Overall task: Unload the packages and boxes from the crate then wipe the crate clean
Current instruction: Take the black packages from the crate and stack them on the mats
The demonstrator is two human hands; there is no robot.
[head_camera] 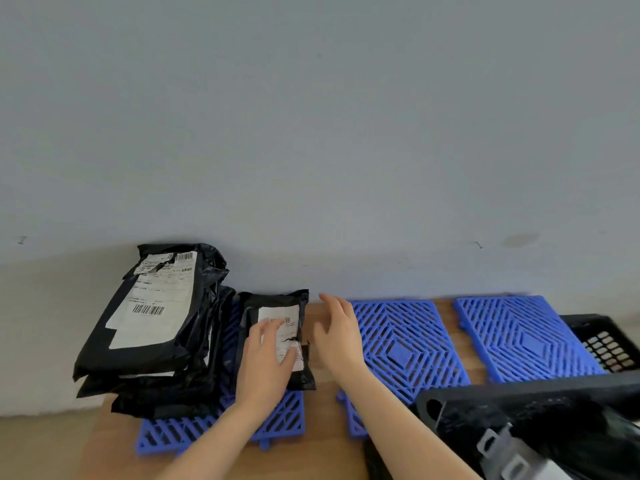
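Note:
A stack of black poly mailer packages [156,320] with white labels leans on the left blue mat. Beside it lies a small black package [277,306] with a torn white label. My left hand [268,358] rests flat on this small package, fingers straight. My right hand [337,332] hovers open just right of it, touching nothing. The black plastic crate [533,393] sits at the lower right, its near rim blurred; a dark package and a pale object show inside it.
Blue lattice mats lie on the wooden floor: one under the packages [277,424], one in the middle [405,344], one at the right [519,334]. A grey wall [311,133] runs close behind everything. A second black mesh crate wall [609,348] shows at far right.

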